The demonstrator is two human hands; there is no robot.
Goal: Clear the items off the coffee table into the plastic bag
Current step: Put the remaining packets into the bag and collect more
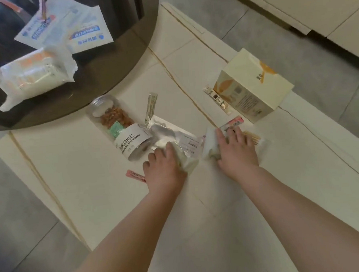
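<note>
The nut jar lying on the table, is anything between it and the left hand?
Nothing visible blocks it. The clear plastic almond jar with a silver lid lies on its side just beyond the left hand, whose fingers grip a white wrapper beside the jar's base.

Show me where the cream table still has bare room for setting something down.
Bare: the near-left stretch below the almond jar, and the near-right surface beside the right hand. Crowded: the band from jar to cream box, where the left hand also works.
</note>
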